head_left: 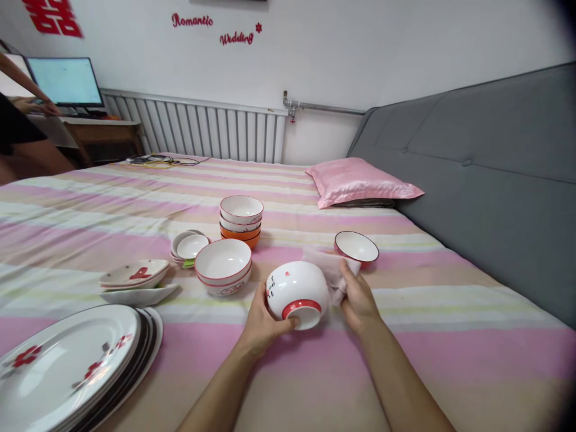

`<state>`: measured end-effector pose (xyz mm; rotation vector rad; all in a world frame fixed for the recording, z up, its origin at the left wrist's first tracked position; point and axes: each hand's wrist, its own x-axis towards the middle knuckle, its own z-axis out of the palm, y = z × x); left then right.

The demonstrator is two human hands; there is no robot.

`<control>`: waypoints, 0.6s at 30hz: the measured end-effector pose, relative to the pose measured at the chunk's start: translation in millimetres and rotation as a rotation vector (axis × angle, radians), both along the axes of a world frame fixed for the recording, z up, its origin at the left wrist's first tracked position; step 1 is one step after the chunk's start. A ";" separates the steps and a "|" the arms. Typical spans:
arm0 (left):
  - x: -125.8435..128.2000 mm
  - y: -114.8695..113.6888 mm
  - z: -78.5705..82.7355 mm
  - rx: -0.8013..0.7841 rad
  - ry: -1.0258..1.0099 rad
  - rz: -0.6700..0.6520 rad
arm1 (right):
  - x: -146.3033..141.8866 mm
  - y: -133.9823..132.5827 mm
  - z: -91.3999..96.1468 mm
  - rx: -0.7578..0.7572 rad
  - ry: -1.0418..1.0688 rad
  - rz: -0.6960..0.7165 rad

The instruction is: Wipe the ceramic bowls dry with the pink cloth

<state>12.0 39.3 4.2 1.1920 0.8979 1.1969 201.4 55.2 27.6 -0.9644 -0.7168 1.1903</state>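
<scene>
A white bowl [297, 285] with a red foot ring is tipped on its side, its base turned toward me. My left hand [265, 324] grips it, the thumb at the foot ring. In my right hand [359, 297] is a pale pinkish cloth [330, 270], pinched at the bowl's right side. Just behind the cloth a single bowl [357, 246] with a dark rim and reddish outside sits upright. Left of the held bowl stand two nested red-rimmed bowls [224, 261], and behind them a taller stack of white and orange bowls [242, 210].
Small white dishes [192, 246] and leaf-shaped plates [135, 275] lie to the left. Stacked oval plates [67, 360] fill the near left. A pink pillow [360, 180] rests by the grey headboard [477, 138]. Cables [166, 160] lie at the bed's far edge; a person [22, 126] stands by a monitor [65, 81].
</scene>
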 end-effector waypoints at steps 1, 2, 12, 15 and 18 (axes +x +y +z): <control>0.6 0.2 0.2 0.016 0.046 0.020 | 1.2 -1.3 3.3 0.044 -0.019 -0.049; 1.3 0.3 0.5 0.034 0.087 0.039 | 1.3 -3.6 7.1 0.091 -0.052 -0.085; 10.1 -4.8 -6.5 0.212 0.095 0.091 | -48.1 -45.8 31.8 0.710 -1.299 0.151; 11.2 -6.1 -6.7 0.270 0.161 0.104 | -57.8 -48.3 25.2 0.717 -1.391 -0.021; 11.2 -6.9 -4.1 0.334 0.254 0.087 | -64.6 -45.2 13.2 0.653 -1.504 -0.190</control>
